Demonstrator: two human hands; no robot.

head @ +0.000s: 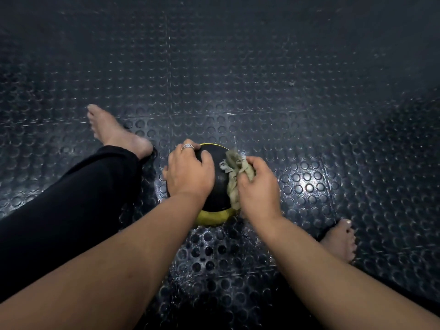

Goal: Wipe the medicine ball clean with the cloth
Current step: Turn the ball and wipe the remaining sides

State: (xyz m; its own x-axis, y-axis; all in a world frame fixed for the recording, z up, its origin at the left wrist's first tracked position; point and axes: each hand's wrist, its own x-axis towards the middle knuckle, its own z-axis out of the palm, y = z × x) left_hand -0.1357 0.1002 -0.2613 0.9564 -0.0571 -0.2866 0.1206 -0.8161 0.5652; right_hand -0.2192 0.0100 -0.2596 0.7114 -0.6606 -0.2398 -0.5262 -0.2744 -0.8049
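The round black medicine ball with yellow bands (214,184) sits on the studded black rubber floor (262,91) between your feet. Your left hand (188,172) spreads flat fingers over its left side (steadying it); your right hand (258,186) bunches the crumpled olive cloth (234,172) against its right side.

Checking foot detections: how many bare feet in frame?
2. Left foot on the floor left of the medicine ball; right foot at lower right. None looks hidden.
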